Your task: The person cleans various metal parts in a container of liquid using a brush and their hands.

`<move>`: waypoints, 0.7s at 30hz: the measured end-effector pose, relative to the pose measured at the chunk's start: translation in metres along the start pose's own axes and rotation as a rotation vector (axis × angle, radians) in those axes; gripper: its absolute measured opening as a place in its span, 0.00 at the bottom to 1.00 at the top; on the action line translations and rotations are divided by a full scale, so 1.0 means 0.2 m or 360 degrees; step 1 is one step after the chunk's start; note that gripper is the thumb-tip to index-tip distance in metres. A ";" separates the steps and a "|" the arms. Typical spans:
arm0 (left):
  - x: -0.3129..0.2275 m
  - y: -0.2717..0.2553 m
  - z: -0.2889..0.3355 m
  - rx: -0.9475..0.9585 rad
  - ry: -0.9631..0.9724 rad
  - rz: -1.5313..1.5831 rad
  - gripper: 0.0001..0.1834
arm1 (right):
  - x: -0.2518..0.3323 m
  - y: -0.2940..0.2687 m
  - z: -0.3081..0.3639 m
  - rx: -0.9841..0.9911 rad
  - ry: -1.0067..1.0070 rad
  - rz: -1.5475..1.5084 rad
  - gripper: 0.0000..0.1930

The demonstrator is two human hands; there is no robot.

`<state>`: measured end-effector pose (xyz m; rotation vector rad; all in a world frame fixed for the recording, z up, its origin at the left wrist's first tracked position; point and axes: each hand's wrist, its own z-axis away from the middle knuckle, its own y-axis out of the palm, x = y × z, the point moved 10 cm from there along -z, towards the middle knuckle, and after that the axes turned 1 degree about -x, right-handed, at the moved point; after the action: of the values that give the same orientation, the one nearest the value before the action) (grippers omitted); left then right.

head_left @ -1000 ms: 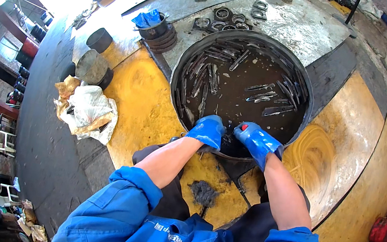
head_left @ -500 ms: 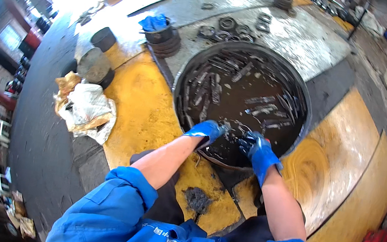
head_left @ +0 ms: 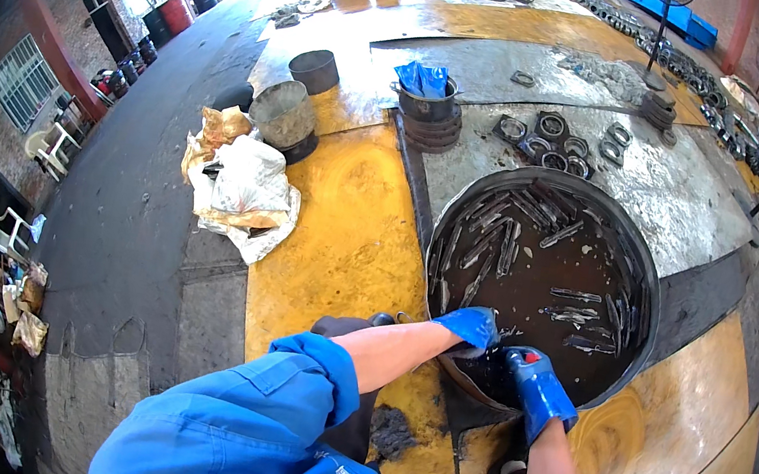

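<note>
A wide round metal tub [head_left: 652, 315] of dark brown liquid stands in front of me. Dark narrow metal strips [head_left: 508, 247] lie in it in loose groups along the left, back and right sides. My left hand [head_left: 474, 329], in a blue glove, is at the tub's near side with its fingers bent downward. Beside it my right hand [head_left: 537, 381], gloved in blue too, has curled fingers and a small red patch near the thumb. Both hands look closed, close together over the near part of the liquid. Whatever lies between their fingers is hidden.
Several dark metal rings [head_left: 551, 125] sit behind the tub. Left of these, a pot [head_left: 427, 106] holding a blue bag [head_left: 421, 78] rests on stacked rings. A grey bucket [head_left: 283, 116] and a white sack [head_left: 252, 182] stand farther left. A dark clump [head_left: 390, 432] lies below my arms.
My view has tilted up and turned left, so the tub appears lower and farther right. Both hands stay at its near side, the right one's fingers now more curled.
</note>
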<state>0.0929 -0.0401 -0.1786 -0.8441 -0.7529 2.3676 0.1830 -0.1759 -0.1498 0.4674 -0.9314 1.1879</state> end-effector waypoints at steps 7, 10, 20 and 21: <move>-0.08 0.20 -0.11 -0.0169 0.0629 -0.0764 0.11 | 0.17 0.07 0.05 -0.0160 -0.0520 0.1186 0.16; -0.13 0.12 -0.15 -0.0190 0.0284 0.0174 0.14 | 0.17 0.01 0.08 -0.0274 -0.0535 0.1647 0.13; 0.06 0.17 -0.27 -0.0044 0.0353 0.0033 0.18 | 0.38 0.29 0.19 -0.0104 -0.0845 0.2332 0.13; 0.02 0.14 -0.29 -0.0172 0.0358 -0.0004 0.17 | 0.36 0.25 0.19 -0.0093 -0.0811 0.2345 0.13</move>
<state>0.1224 -0.0395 -0.2368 -1.1314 -0.7923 2.1978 0.1282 -0.1452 -0.0780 -0.0749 -1.8610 2.3920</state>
